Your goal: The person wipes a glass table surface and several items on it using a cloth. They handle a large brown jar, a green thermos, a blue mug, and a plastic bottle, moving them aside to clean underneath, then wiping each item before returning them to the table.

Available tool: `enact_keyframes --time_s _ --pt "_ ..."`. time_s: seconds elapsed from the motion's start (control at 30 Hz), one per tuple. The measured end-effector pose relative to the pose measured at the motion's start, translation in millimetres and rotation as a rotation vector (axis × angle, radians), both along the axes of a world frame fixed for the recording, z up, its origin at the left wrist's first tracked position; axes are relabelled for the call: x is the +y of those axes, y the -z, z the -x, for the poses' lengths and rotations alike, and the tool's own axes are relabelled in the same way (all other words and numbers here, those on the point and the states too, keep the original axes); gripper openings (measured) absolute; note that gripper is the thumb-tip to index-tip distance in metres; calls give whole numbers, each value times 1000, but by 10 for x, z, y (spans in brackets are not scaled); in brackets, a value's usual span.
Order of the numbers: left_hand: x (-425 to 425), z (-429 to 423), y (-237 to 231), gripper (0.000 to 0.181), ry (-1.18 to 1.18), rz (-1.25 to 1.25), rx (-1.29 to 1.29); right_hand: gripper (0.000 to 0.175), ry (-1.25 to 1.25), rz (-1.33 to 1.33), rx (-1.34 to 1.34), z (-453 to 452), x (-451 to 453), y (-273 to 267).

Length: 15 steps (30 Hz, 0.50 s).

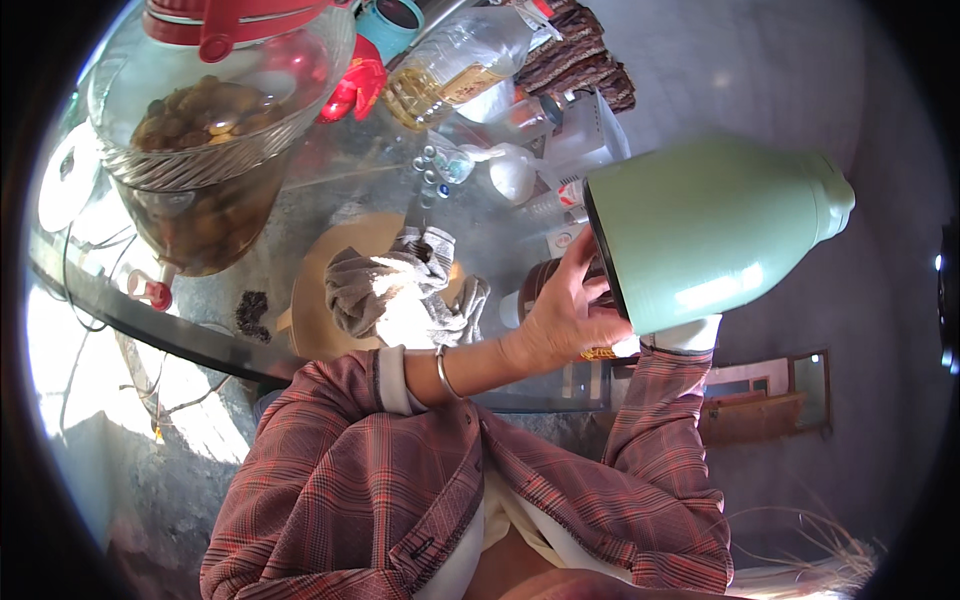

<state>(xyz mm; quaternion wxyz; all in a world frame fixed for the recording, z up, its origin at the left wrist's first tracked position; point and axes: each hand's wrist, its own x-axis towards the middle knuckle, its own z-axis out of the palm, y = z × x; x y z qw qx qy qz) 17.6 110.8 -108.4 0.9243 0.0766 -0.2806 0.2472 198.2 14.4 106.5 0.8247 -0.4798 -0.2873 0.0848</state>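
A light green vacuum flask (712,232) with a dark base rim is tilted on its side in the air, its top toward the right. My left hand (566,315), with a silver bangle on the wrist, holds the flask at its base, fingers spread along the rim. My right hand is hidden behind the flask; only its sleeve (667,382) and pale cuff show below it. A crumpled grey towel (356,289) lies on a round wooden board (311,300) on the glass table (315,195), left of my left hand.
A large glass jar (202,169) with a red lid, a tap and brown contents in liquid stands at the left. Farther back are a plastic bottle of yellow liquid (450,71), a red bag (364,79) and a teal container (394,26). A dark brown container (538,281) sits behind my left hand.
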Motion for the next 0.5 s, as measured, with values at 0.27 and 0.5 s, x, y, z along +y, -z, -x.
enact_keyframes --time_s 0.27,0.5 --pt "-281 114 27 139 -106 -104 51 40 119 66 -26 2 -350 -28" --pt "-500 82 38 140 -303 -153 113 38 201 113 -40 52 -551 -68"
